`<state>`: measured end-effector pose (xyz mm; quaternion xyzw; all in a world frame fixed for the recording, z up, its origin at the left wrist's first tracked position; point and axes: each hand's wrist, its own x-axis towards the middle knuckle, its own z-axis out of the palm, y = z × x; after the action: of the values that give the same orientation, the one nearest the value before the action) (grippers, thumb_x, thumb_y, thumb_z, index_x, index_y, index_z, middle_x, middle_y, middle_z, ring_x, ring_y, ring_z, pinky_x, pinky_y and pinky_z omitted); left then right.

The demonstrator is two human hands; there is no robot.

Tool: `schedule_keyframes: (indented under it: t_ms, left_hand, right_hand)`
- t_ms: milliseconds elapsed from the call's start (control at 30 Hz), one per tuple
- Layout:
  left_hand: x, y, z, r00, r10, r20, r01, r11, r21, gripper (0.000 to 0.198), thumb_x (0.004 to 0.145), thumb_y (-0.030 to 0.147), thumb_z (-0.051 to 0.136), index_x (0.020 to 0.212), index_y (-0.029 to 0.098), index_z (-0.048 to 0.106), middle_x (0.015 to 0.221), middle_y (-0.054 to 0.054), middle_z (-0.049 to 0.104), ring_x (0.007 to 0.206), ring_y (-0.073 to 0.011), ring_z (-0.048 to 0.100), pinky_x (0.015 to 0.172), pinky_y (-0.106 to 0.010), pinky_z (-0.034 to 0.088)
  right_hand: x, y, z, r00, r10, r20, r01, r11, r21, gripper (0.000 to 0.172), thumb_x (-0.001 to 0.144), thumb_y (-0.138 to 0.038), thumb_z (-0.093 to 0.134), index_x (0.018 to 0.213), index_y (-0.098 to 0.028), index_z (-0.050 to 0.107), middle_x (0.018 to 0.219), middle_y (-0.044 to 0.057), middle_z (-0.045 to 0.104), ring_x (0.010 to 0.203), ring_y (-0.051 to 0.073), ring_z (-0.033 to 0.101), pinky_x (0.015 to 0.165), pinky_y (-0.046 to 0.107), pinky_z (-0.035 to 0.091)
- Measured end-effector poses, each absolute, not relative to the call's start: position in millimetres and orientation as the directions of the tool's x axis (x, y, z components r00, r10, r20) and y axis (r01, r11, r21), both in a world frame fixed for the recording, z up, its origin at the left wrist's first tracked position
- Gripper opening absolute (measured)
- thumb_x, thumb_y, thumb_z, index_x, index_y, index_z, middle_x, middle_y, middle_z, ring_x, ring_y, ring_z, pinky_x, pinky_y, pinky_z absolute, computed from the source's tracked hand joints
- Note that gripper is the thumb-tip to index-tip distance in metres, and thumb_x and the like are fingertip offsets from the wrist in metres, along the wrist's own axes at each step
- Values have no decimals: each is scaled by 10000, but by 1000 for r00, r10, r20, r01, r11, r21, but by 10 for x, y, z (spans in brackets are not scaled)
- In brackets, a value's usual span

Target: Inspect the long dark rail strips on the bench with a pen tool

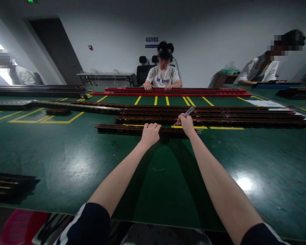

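Observation:
A dark strip with copper-coloured lines [117, 129] lies crosswise on the green table [86, 149]. My left hand [151, 133] rests on it, fingers bent over its upper edge. My right hand [186, 124] is closed around a slim pen-like tool [189, 111], whose tip points down and left towards the strip; whether it touches is too small to tell. Just beyond lies a broad stack of similar long dark strips [232, 117], partly behind my right hand.
Across the table a person [164, 76] has both hands at long red rails [206, 93]. Other people sit at far left and right. More dark strips [10, 185] lie near left. A pink basket [16, 226] is below the table edge.

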<state>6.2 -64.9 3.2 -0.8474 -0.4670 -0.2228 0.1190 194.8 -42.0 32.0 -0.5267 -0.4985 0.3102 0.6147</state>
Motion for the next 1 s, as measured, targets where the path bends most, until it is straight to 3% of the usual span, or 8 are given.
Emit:
schedule_keyframes:
  t_ms: [500,1000]
  left_hand:
    - [68,-640,27,461,744,485,842,-538,26,423,848,58,374,1185,141,617,1199,-96,664,1087,-232,598,983,-436,386]
    - [59,-632,34,466,747,475,845,-535,14,454,818,18,385,1197,136,605,1205,-101,659,1095,-228,594,969,-420,388]
  right_hand:
    - [1951,-464,365,389,893,226,140,185,-973,308,778,-117,471,480,-195,461,441,-50,420,453,97,441,522,246,426]
    - [1902,-420,323,312,913,264,148,227,-963,272,783,-151,479,514,-192,470,439,-59,418,433,85,463,510,221,456]
